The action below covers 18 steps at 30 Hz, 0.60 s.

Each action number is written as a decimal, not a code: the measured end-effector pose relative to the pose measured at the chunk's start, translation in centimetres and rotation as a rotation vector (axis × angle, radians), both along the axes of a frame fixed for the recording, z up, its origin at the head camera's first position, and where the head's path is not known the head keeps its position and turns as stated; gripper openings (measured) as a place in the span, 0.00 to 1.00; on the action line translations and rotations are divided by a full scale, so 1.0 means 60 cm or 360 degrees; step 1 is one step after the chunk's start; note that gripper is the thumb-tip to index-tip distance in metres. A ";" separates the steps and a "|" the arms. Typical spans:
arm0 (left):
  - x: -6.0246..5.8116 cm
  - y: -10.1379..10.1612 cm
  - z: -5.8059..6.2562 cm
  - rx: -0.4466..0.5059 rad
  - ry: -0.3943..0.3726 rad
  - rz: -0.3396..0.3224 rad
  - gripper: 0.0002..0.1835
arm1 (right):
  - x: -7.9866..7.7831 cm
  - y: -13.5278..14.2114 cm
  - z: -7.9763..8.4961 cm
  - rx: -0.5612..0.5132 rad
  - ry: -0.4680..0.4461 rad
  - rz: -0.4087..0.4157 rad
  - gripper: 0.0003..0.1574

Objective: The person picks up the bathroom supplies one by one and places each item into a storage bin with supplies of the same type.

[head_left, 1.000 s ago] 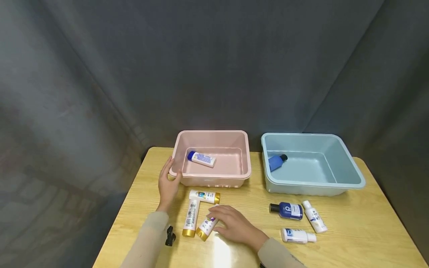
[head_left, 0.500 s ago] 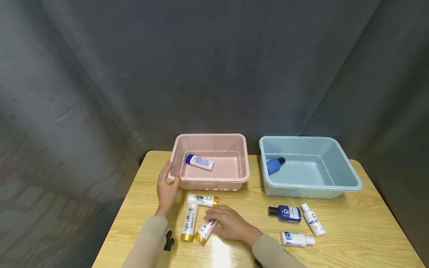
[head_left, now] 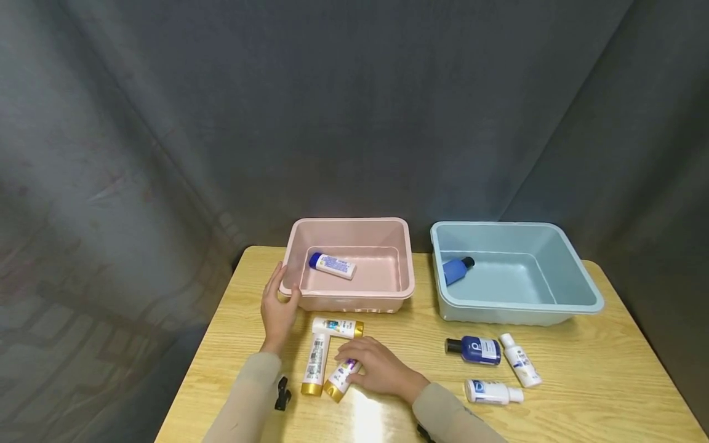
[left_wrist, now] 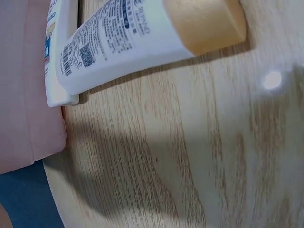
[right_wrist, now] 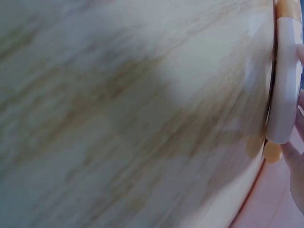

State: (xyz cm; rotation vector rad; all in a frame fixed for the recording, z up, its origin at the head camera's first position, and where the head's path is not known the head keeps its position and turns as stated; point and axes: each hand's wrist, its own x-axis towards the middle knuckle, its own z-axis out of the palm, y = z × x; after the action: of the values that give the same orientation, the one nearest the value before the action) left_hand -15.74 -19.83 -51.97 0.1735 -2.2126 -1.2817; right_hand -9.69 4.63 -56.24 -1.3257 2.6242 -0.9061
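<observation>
My left hand (head_left: 279,317) rests on the near left corner of the pink bin (head_left: 354,303), fingers along the side and thumb at the front rim. Below the bin, my right hand (head_left: 379,369) holds a white squeeze tube (head_left: 342,373) with a gold cap, gripping its upper end. In the right wrist view, fingers (right_wrist: 297,168) reach round the tube (right_wrist: 285,80) at the far right edge. Left of it lies a second gold-capped tube (head_left: 316,360), back label up, and a third tube (head_left: 334,327) lies crosswise against the bin's front.
A white tube with a blue cap (head_left: 334,266) lies inside the pink bin. To the right stands a light blue bin (head_left: 520,314) holding a blue bottle (head_left: 455,271). In front of it lie a dark blue bottle (head_left: 480,350) and two white bottles (head_left: 520,363). Dark curtains hang behind the table.
The right hand has shifted slightly left and closed further over the tube. My left hand stays at the pink bin's corner. The head view tilts slightly up and back.
</observation>
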 end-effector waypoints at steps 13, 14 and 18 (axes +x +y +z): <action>-0.001 0.004 0.001 0.0016 0.0064 0.0000 0.27 | 0.001 -0.006 -0.001 0.0032 0.0002 -0.0001 0.29; 0.000 0.004 0.001 0.0018 0.0055 0.0001 0.27 | 0.001 -0.006 -0.001 0.0033 0.0001 0.0000 0.29; 0.001 0.006 0.001 0.0027 0.0031 0.0011 0.28 | 0.004 -0.007 -0.002 0.0058 -0.0021 0.0001 0.30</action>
State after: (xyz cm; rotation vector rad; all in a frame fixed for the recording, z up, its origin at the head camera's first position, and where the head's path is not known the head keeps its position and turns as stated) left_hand -15.70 -19.48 -51.91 0.1744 -2.1832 -1.2935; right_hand -9.48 4.23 -56.38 -1.3070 2.6173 -0.8596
